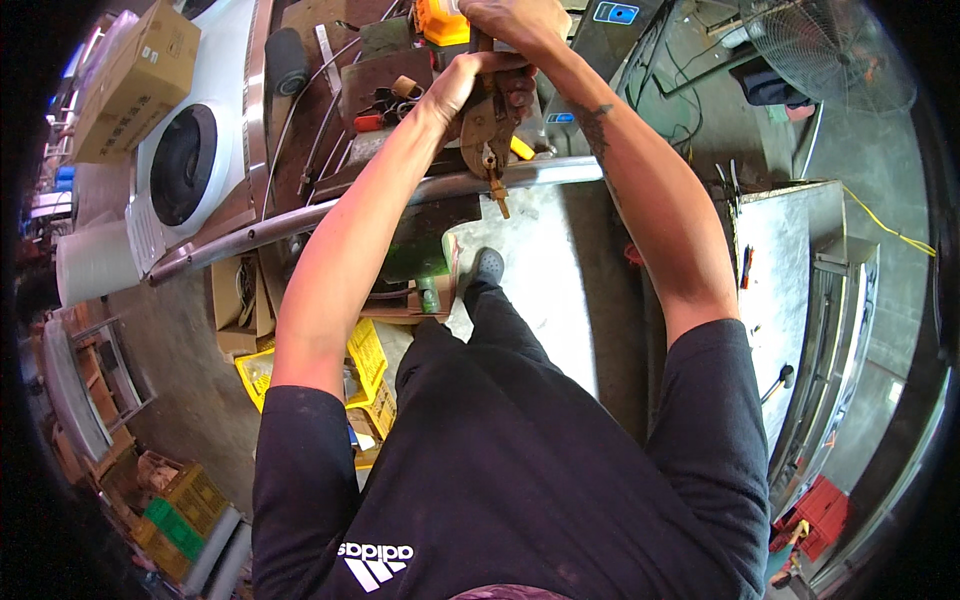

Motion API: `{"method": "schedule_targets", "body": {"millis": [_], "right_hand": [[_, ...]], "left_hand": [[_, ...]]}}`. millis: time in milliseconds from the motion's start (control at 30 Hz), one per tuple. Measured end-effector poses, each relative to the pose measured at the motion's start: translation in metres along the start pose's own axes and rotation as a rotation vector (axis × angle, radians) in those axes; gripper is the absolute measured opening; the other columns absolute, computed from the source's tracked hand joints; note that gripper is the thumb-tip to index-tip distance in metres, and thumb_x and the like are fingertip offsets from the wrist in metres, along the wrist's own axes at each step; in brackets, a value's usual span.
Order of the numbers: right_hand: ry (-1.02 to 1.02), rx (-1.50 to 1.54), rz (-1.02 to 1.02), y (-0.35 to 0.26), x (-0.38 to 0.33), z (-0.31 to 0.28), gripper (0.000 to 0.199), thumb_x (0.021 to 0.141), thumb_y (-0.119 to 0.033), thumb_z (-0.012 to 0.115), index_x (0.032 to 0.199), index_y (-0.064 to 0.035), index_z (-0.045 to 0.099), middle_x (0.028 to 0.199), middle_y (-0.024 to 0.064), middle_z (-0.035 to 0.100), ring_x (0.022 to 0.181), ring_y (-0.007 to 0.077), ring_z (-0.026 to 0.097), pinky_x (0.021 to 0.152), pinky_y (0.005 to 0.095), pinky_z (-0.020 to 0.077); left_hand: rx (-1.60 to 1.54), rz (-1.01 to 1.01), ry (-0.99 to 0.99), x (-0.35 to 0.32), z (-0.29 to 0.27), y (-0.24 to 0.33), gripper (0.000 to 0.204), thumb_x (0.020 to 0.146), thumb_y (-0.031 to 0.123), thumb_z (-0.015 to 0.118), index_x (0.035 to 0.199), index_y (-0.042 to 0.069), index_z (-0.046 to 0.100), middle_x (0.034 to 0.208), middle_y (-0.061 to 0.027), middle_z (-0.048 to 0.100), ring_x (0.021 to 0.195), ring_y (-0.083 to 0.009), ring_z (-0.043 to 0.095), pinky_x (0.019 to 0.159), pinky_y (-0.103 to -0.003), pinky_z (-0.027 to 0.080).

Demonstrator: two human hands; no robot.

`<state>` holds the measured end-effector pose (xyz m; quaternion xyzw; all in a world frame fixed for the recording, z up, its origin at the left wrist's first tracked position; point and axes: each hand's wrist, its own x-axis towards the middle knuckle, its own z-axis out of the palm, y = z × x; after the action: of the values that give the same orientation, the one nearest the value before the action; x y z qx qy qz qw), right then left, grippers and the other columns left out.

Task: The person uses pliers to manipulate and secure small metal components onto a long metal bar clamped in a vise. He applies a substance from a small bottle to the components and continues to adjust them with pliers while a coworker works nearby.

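Observation:
Both my arms stretch forward to a rusty metal clamping tool that looks like a bench vise (485, 140), at the edge of the cluttered workbench. My left hand (462, 82) is closed at the vise's upper part, its thumb lying across toward the right wrist. Just beyond, my right hand (520, 22) is bent over with curled fingers, partly cut off by the top edge. A narrow dark metal piece (481, 40) shows between the hands; what each hand grips is hidden. Left of the right hand sits an orange-yellow tool or case (440, 22).
A metal tube (330, 208) runs along the bench front. A cardboard box (140, 80) sits on a white appliance (222, 110) at left. Yellow crates (368, 360) stand on the floor by my legs. A fan (830, 50) and a metal cabinet (790, 260) are at right.

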<state>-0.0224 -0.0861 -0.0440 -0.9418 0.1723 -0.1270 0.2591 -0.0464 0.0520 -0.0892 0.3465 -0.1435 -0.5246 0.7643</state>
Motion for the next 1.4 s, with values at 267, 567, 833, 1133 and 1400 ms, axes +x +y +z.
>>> {"method": "schedule_targets", "body": {"millis": [267,567,833,1133,1400], "right_hand": [[-0.041,0.100,0.143,-0.009,-0.016,-0.023,0.044,0.083,-0.045,0.065,0.092,-0.0038,0.080,0.085,0.0210,0.076,0.083,0.0374,0.076,0.078,0.0474,0.0585],[0.003,-0.032,0.176,0.005,-0.019,-0.027,0.049,0.086,-0.047,0.060,0.103,-0.0050,0.079,0.092,0.0235,0.076,0.090,0.0399,0.076,0.083,0.0482,0.0585],[0.063,0.007,0.214,0.004,-0.026,-0.034,0.045,0.084,-0.044,0.060,0.101,-0.0077,0.080,0.091,0.0215,0.077,0.089,0.0387,0.076,0.082,0.0466,0.0583],[0.035,-0.061,0.208,0.016,-0.012,-0.013,0.047,0.074,-0.045,0.064,0.109,-0.0188,0.081,0.103,0.0190,0.078,0.100,0.0361,0.076,0.090,0.0437,0.0578],[0.040,-0.035,0.189,0.015,-0.012,-0.011,0.046,0.074,-0.046,0.064,0.107,-0.0184,0.081,0.103,0.0187,0.078,0.100,0.0356,0.076,0.090,0.0438,0.0582]], "left_hand": [[-0.005,-0.026,-0.102,0.008,-0.009,-0.003,0.030,0.098,0.027,0.059,0.102,-0.002,0.067,0.083,-0.0057,0.065,0.073,-0.0166,0.061,0.075,-0.035,0.055],[0.029,-0.048,-0.145,0.011,-0.004,-0.003,0.033,0.098,0.026,0.053,0.108,-0.003,0.067,0.086,-0.0054,0.065,0.076,-0.0164,0.061,0.077,-0.035,0.055],[-0.037,-0.118,-0.249,0.018,-0.007,-0.003,0.030,0.100,0.025,0.054,0.106,-0.002,0.067,0.084,-0.0051,0.065,0.075,-0.0166,0.059,0.078,-0.033,0.053],[-0.072,-0.095,-0.193,0.013,-0.003,-0.003,0.030,0.100,0.024,0.054,0.106,-0.002,0.066,0.085,-0.0049,0.066,0.076,-0.0177,0.062,0.077,-0.035,0.055],[-0.057,-0.060,-0.173,0.013,-0.007,-0.006,0.026,0.101,0.023,0.055,0.104,-0.001,0.066,0.086,-0.0052,0.065,0.075,-0.0173,0.062,0.075,-0.033,0.054]]}}
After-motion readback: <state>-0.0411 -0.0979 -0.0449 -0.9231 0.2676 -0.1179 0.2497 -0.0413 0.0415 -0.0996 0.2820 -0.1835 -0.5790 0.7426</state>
